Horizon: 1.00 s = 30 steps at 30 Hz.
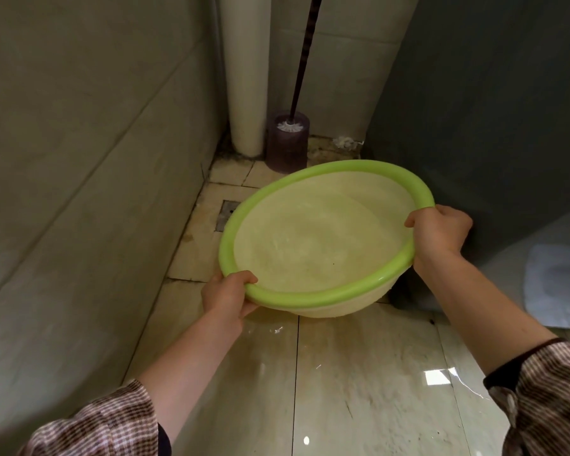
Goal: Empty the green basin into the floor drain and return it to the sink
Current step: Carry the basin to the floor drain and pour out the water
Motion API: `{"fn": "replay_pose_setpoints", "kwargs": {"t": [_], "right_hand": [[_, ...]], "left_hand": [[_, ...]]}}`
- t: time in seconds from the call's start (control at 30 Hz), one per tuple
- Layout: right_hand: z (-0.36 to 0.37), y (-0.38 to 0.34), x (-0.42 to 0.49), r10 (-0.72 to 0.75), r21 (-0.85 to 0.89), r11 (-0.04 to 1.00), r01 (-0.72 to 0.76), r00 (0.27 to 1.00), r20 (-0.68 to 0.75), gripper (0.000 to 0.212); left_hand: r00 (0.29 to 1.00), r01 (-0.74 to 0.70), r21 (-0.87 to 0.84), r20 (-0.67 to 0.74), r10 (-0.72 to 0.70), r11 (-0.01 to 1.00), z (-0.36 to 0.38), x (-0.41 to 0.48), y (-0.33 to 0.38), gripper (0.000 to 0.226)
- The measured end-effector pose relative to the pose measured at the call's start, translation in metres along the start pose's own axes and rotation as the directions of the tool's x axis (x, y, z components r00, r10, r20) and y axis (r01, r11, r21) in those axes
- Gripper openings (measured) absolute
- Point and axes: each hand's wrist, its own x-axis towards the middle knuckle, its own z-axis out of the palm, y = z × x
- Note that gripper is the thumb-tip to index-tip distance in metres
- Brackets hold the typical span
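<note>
A round basin (320,245) with a bright green rim and pale inside hangs above the floor, tilted slightly, with cloudy water in it. My left hand (227,296) grips the near-left rim, thumb over the edge. My right hand (441,233) grips the right rim. A square floor drain (226,215) lies in the tiles just beyond the basin's left edge, partly hidden by the rim. The sink is out of view.
A tiled wall runs along the left. In the far corner stand a white pipe (246,77) and a dark toilet-brush holder (287,143) with its long handle. A grey partition (491,110) closes the right; a squat toilet pan (560,284) lies beyond. The floor tiles are wet.
</note>
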Motion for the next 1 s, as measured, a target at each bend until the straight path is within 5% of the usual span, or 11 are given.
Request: {"fn": "replay_pose_setpoints", "kwargs": {"t": [1.0], "right_hand": [[0.011,-0.007,0.004,-0.004,-0.009,1.000,0.004,0.999,0.035,0.029]], "left_hand": [[0.998,-0.022,0.109,0.064,0.015,0.994,-0.011,0.011,0.004,0.036]]}}
